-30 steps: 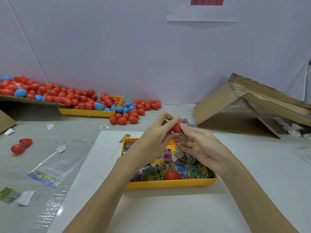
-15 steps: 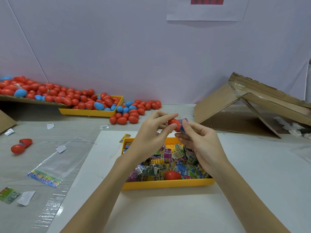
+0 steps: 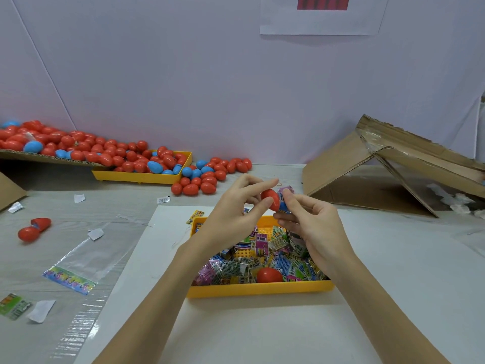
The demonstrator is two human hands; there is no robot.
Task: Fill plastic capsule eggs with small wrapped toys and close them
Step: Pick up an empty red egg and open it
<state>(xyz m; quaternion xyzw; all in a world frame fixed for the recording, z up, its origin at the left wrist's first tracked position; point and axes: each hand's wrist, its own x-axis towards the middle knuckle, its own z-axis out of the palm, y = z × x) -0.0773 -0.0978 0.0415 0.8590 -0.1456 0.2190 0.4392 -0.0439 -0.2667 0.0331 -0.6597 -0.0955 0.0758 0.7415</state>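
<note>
My left hand (image 3: 236, 208) pinches a red egg half (image 3: 271, 199) between thumb and fingers above the yellow tray (image 3: 259, 288). My right hand (image 3: 312, 227) holds a blue and purple wrapped toy (image 3: 285, 198) against the open side of that half. The tray is full of several colourful wrapped toys (image 3: 262, 248). A closed red egg (image 3: 269, 275) lies among them near the front wall.
A second yellow tray (image 3: 141, 177) and a cardboard sheet (image 3: 39, 156) at the back left hold several red and blue eggs. An open red egg (image 3: 34, 228) and clear bags (image 3: 86, 258) lie on the left. A collapsed cardboard box (image 3: 393, 174) stands at the right.
Both hands have risen slightly above the tray. The wrapped toy in my right hand now shows more clearly against the red egg half.
</note>
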